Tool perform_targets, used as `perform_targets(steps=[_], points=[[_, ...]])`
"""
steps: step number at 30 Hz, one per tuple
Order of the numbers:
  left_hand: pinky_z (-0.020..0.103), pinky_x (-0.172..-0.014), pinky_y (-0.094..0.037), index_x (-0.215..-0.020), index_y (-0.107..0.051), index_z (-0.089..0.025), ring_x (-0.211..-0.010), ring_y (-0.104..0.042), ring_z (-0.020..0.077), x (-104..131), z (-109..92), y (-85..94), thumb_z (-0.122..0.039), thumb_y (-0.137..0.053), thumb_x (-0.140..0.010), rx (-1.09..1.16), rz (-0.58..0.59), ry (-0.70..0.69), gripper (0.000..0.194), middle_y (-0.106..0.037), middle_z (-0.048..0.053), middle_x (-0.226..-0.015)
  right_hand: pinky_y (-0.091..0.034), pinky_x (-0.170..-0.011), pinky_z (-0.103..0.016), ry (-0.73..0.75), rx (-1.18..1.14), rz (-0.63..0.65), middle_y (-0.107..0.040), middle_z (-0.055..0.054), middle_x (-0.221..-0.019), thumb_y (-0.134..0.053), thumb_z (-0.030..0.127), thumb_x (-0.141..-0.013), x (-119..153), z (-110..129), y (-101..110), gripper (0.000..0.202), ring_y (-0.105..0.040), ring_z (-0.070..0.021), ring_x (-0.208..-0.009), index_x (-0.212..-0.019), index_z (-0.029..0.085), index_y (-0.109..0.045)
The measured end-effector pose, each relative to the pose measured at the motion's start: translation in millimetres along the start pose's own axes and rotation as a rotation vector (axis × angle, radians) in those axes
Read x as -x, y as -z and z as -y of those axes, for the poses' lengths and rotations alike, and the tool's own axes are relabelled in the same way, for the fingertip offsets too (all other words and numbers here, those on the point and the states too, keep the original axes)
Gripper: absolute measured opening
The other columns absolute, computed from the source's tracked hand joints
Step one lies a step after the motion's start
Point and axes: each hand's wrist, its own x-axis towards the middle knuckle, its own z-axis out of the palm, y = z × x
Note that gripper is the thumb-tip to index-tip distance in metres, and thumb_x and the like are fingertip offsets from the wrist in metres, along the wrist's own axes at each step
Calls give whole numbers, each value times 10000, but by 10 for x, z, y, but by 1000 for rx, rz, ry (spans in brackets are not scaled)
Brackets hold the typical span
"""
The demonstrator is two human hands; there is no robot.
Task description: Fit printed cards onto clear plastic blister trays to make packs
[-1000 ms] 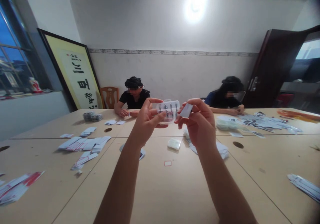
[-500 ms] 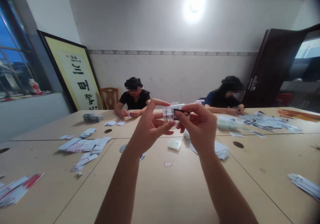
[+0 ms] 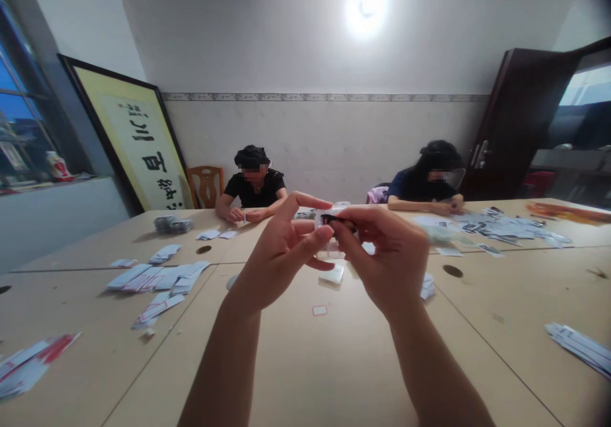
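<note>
My left hand (image 3: 279, 252) grips a small clear plastic piece (image 3: 340, 207), perhaps a case or wrapper, between thumb and fingers above the table. Thumb and fingers of my right hand (image 3: 394, 255) pinch a small dark printed card (image 3: 344, 223), held against the clear plastic. My fingers hide much of both, so I cannot tell whether the card is inside the plastic or just in front of it. Below the hands, a flat translucent packet (image 3: 333, 273) lies on the table, with a small red-bordered label (image 3: 319, 310) nearer me.
White folded papers (image 3: 157, 278) lie in piles at left, with more strips (image 3: 580, 350) at right. Two people (image 3: 252, 182) sit across the table (image 3: 305, 370). Scattered cards (image 3: 513, 228) lie before the right-hand person. Stacked packs (image 3: 172, 224) stand far left.
My right hand has turned and moved slightly right and down, tilting the dark card closer against the clear plastic. My left thumb now reaches nearer the card. The view has shifted a little.
</note>
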Motion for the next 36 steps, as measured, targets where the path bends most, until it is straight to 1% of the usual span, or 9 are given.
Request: perform_targets(steps=[4, 8, 14, 17, 20, 26, 32, 36], points=[[279, -603, -677, -1104, -551, -242, -818, -743, 184, 7, -7, -22, -443, -640, -940, 51, -10, 2, 275, -719, 32, -926, -547, -537, -274, 6, -20, -3, -715, 19, -731, -725, 167, -834, 25, 66, 23, 79, -633, -117, -586, -849, 244, -733], [284, -582, -675, -1101, -556, -243, -741, -743, 173, -1, 0, -36, -445, -612, -958, 77, -7, 13, 253, -711, 18, -873, -536, -486, -254, -68, -77, 15, -698, 27, -699, -714, 166, -840, 40, 90, 46, 76, -610, -103, -519, -833, 239, -732], [269, -586, -676, -1096, -554, -240, -730, -741, 159, -5, 2, -45, -382, -587, -985, 128, 21, 3, 183, -697, -2, -818, -524, -482, -249, -50, -47, -15, -679, 30, -675, -710, 139, -826, 29, 69, 54, 99, -587, -99, -508, -813, 235, -728], [253, -574, -671, -1125, -551, -231, -726, -743, 158, -5, 16, -42, -375, -600, -980, 140, 21, -7, 210, -699, 8, -846, -518, -474, -245, -58, -52, -13, -678, 28, -669, -710, 147, -828, 17, 73, 46, 83, -588, -100, -505, -813, 227, -728], [247, -571, -670, -1150, -536, -238, -734, -748, 155, -6, 30, -47, -368, -613, -976, 157, 17, -21, 230, -694, 0, -872, -522, -480, -239, -68, -55, -40, -686, 21, -688, -709, 134, -822, 13, 97, 37, 77, -604, -98, -515, -815, 207, -732], [234, -572, -671, -1107, -547, -241, -714, -736, 116, -19, 32, -79, -335, -627, -975, 201, 9, -30, 181, -665, -35, -875, -517, -482, -231, -74, -34, -45, -679, 26, -679, -709, 118, -820, 19, 119, 38, 79, -601, -88, -506, -808, 194, -729], [234, -549, -666, -1093, -548, -238, -701, -733, 115, -20, 43, -81, -334, -620, -979, 195, 5, -37, 166, -684, -38, -848, -509, -481, -240, -92, -54, -62, -672, 22, -660, -713, 135, -816, 3, 91, 29, 60, -595, -94, -506, -804, 192, -728], [242, -541, -666, -1060, -543, -225, -682, -731, 121, -22, 30, -87, -341, -634, -969, 174, -19, -27, 173, -683, -36, -818, -492, -471, -244, -100, -41, -68, -645, 29, -623, -709, 147, -816, 2, 80, 21, 57, -576, -95, -488, -790, 195, -724]])
